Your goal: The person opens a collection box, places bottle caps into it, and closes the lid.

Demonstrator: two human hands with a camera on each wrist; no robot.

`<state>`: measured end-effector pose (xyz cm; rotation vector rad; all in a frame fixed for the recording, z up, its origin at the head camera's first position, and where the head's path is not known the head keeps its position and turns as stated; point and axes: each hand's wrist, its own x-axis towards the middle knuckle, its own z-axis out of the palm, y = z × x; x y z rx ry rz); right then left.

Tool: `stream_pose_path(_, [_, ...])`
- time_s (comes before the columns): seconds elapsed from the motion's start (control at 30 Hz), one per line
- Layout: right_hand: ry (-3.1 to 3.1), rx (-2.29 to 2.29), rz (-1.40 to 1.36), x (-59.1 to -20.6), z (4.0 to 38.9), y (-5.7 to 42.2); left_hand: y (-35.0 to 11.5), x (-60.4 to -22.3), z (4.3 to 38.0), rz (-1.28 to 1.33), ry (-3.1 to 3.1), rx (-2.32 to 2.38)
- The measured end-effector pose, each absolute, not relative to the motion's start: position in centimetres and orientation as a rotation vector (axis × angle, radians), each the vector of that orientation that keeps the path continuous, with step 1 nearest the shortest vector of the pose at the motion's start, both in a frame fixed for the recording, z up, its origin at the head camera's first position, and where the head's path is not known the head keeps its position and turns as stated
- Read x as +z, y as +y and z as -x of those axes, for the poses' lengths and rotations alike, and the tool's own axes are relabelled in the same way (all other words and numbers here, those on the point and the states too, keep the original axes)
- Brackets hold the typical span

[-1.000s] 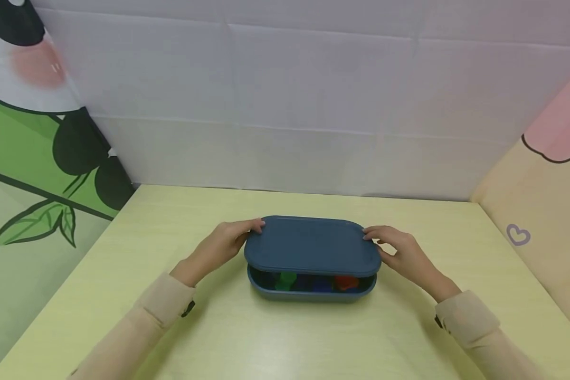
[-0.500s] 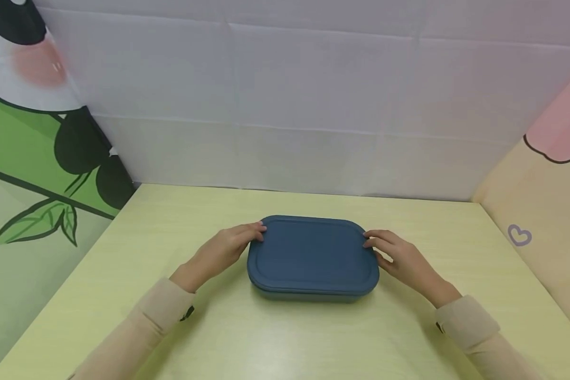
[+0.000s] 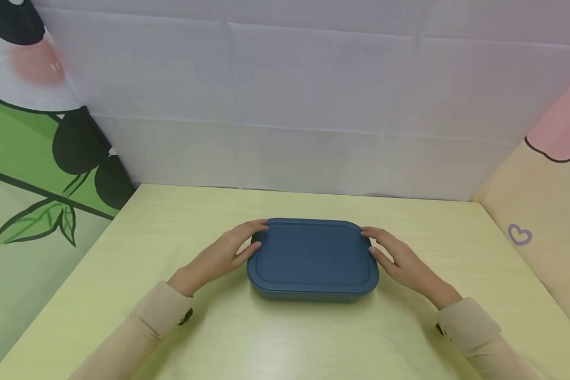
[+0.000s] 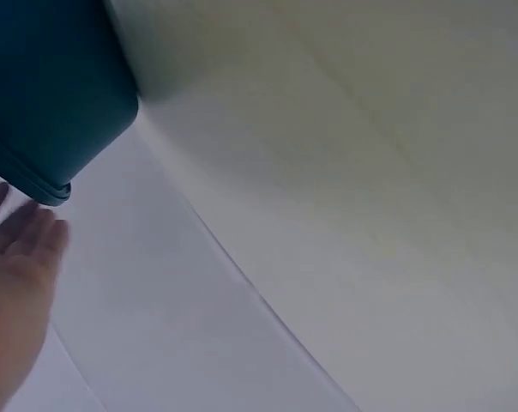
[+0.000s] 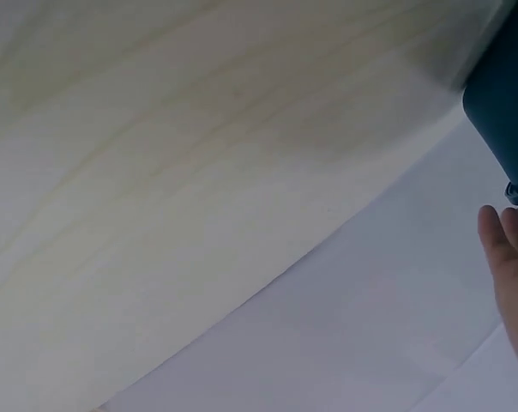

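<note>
A dark blue rounded lid (image 3: 313, 256) lies flat over a shallow box (image 3: 309, 298) at the middle of the table, so the contents are hidden. At the lid's far left corner my left hand (image 3: 223, 253) touches the edge with its fingertips, thumb spread lower along the side. Across from it, my right hand (image 3: 406, 264) touches the right edge the same way, fingers and thumb apart. The left wrist view has the box's side (image 4: 53, 77) above my extended fingers (image 4: 36, 232); in the right wrist view my fingers (image 5: 499, 236) also reach just under the lid's rim.
A pale yellow table (image 3: 285, 338) carries the box. White sheeting (image 3: 285, 105) rises behind its far edge. A panel with a green cartoon print (image 3: 28, 142) borders the left, and a beige panel with a heart (image 3: 519, 235) the right.
The lid's near side has come down onto the box, covering green, red and blue things seen inside earlier. Both thumbs have moved up to the lid's edges, and the hands' grip has loosened.
</note>
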<state>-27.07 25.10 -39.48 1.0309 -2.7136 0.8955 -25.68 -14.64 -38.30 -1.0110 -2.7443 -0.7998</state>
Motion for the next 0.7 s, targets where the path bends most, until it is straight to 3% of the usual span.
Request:
stream_pose_path(0.17, [-2.968, 1.075, -0.952, -39.5, 26.5, 25.0, -14.4, -38.1, 25.0, 0.837, -3.054, -0.935])
stream_pose_path(0.7, [-3.070, 1.055, -0.959, -39.4, 25.6, 24.1, -13.8, -39.0, 23.6, 0.742, -3.103, -0.844])
